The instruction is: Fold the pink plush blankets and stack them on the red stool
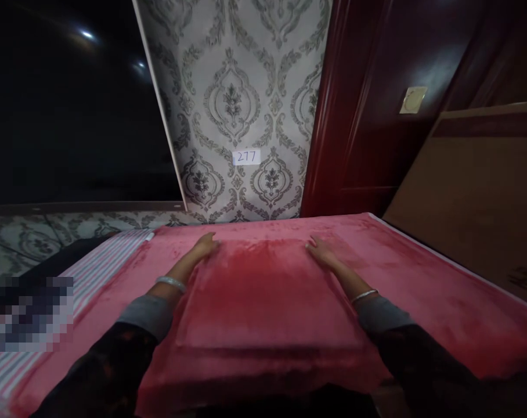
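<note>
A red plush cloth (267,296), folded into a rough rectangle, lies in front of me on a pink plush cover (420,273). At its far left corner is my left hand (206,247), with thumb and forefinger apart and the other fingers partly hidden. My right hand (321,252) rests by the far right corner in much the same way, fingers apart and pointing inward. Neither hand visibly grips the cloth. Each wrist carries a bracelet below a grey cuff.
Striped fabric (102,258) runs along the left side, where a pixelated patch hides something. A large dark screen (63,104) hangs on the patterned wall (233,69), beside a paper marked 277 (246,157). A brown board (485,191) stands at the right.
</note>
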`<state>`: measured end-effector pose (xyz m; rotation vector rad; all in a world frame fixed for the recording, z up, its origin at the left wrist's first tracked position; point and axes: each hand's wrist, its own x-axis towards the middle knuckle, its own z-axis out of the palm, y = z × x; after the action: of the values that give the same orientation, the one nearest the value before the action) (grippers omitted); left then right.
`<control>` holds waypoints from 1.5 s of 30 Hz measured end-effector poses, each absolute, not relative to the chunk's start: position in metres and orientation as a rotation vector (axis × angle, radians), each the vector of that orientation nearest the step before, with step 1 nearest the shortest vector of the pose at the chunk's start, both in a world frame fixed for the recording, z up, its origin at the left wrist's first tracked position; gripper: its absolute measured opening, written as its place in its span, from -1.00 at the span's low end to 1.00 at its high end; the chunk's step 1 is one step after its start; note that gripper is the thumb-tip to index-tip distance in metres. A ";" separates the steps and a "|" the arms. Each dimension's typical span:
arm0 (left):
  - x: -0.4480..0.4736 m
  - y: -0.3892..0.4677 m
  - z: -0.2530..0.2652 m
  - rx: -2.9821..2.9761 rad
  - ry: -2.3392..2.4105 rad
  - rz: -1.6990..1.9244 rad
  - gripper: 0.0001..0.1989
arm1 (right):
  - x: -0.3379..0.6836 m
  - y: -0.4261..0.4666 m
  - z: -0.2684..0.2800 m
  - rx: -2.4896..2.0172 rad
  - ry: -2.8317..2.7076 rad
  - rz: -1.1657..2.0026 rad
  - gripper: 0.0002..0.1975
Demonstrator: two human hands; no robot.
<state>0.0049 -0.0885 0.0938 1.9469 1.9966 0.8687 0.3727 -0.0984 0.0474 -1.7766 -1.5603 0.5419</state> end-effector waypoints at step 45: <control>0.074 -0.189 0.038 2.573 1.631 0.138 -0.36 | 0.304 -0.206 0.018 -1.777 -2.356 0.216 -0.39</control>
<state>0.0743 -0.1890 0.0381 2.5735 1.6312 0.1379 0.3037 -0.2060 0.0180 -1.7772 -2.3555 0.2160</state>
